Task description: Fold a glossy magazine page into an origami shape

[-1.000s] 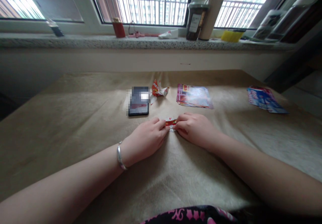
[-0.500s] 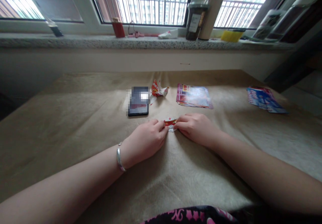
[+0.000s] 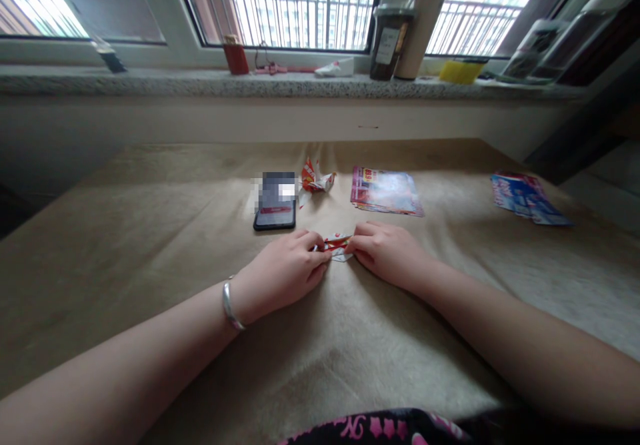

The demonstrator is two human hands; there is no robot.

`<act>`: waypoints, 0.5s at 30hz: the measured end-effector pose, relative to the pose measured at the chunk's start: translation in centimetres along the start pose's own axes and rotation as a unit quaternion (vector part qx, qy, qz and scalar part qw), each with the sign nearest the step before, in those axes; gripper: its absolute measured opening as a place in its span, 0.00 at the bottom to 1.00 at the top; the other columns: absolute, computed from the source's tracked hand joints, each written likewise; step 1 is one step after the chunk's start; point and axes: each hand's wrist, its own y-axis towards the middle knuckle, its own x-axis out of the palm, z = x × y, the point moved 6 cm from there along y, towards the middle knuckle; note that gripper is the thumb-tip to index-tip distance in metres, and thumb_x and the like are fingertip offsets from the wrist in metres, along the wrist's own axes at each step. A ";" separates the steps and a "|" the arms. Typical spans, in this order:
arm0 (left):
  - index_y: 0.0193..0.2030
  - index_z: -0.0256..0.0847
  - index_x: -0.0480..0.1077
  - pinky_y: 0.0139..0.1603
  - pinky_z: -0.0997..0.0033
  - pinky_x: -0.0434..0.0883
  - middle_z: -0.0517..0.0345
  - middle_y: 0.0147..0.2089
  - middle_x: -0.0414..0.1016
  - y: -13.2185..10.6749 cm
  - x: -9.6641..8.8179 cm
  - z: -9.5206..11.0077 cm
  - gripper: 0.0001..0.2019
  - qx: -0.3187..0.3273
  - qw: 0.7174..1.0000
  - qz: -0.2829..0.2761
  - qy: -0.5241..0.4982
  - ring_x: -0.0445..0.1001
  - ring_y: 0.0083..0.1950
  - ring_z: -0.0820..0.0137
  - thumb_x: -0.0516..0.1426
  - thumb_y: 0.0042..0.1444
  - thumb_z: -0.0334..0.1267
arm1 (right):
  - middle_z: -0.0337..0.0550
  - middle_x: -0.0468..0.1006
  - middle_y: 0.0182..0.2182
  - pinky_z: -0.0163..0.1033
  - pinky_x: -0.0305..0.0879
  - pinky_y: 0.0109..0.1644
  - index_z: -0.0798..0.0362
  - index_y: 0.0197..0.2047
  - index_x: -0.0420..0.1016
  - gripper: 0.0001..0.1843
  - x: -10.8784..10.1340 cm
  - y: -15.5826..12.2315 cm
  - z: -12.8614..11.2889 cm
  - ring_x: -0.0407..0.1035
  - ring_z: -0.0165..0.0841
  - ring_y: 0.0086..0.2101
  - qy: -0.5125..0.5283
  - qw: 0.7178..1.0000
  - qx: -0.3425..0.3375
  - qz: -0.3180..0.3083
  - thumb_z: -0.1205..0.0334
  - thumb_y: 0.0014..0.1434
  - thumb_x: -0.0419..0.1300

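Observation:
Between my hands, low on the table, is a small piece of folded red-and-white printed paper (image 3: pixel 339 247). My left hand (image 3: pixel 293 263) has its fingers closed on the paper's left end; a silver bracelet (image 3: pixel 229 305) circles that wrist. At the opposite end, my right hand (image 3: pixel 384 253) pinches the paper with curled fingers. Part of the paper is hidden under the fingertips. Beyond it stands a folded red-and-white paper shape (image 3: pixel 316 179) with pointed tips. A phone (image 3: pixel 276 205) lies just left of that shape.
Printed sheets lie in a stack (image 3: pixel 386 193) behind my right hand. Farther right, several blue-and-red leaflets (image 3: pixel 527 198) are fanned out on the cloth-covered table (image 3: pixel 125 245). A stone windowsill (image 3: pixel 175 86) holds a dark lidded jar (image 3: pixel 387 43), a red container (image 3: pixel 235 57) and a yellow item (image 3: pixel 460 71).
My left hand has shifted slightly left and up along the paper, showing a little more of its left part. My right hand stays almost where it was.

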 end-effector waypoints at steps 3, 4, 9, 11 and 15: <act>0.40 0.38 0.74 0.39 0.65 0.71 0.52 0.38 0.72 -0.1 -0.1 0.2 0.11 0.013 0.999 -0.005 0.033 0.70 0.39 0.67 0.50 0.61 0.35 | 0.41 0.73 0.30 0.36 0.49 0.33 0.50 0.37 0.76 0.09 -0.1 0.0 -0.1 0.63 0.30 0.32 -0.002 1.000 -0.011 0.000 0.65 0.61 0.54; 0.39 0.37 0.74 0.39 0.65 0.71 0.52 0.38 0.72 -0.1 -0.1 0.3 0.11 0.020 0.999 -0.007 0.046 0.70 0.38 0.67 0.50 0.61 0.35 | 0.41 0.73 0.30 0.36 0.48 0.32 0.50 0.37 0.76 0.09 -0.2 0.0 -0.2 0.63 0.30 0.31 -0.007 1.000 -0.015 0.000 0.66 0.61 0.54; 0.37 0.35 0.72 0.42 0.64 0.71 0.50 0.38 0.72 -0.2 0.6 1.0 0.11 0.052 0.995 -0.034 0.074 0.70 0.38 0.66 0.49 0.62 0.34 | 0.41 0.72 0.29 0.36 0.47 0.32 0.51 0.35 0.76 0.10 -0.2 -0.1 -0.4 0.62 0.30 0.30 -0.020 0.999 -0.032 0.009 0.66 0.61 0.53; 0.42 0.34 0.71 0.43 0.64 0.70 0.50 0.40 0.72 -0.3 0.7 1.0 0.11 0.045 0.996 -0.027 0.068 0.70 0.40 0.66 0.48 0.62 0.35 | 0.41 0.72 0.29 0.36 0.47 0.32 0.51 0.35 0.76 0.10 -0.1 -0.1 -0.4 0.62 0.30 0.30 -0.018 0.999 -0.036 0.014 0.66 0.61 0.53; 0.54 0.35 0.65 0.39 0.64 0.69 0.50 0.44 0.71 -0.2 1.2 1.3 0.15 0.054 0.994 -0.002 0.097 0.68 0.39 0.65 0.47 0.64 0.35 | 0.41 0.73 0.29 0.36 0.48 0.31 0.51 0.34 0.76 0.10 -0.1 -0.1 -0.3 0.62 0.30 0.29 -0.024 0.998 -0.045 0.022 0.66 0.62 0.53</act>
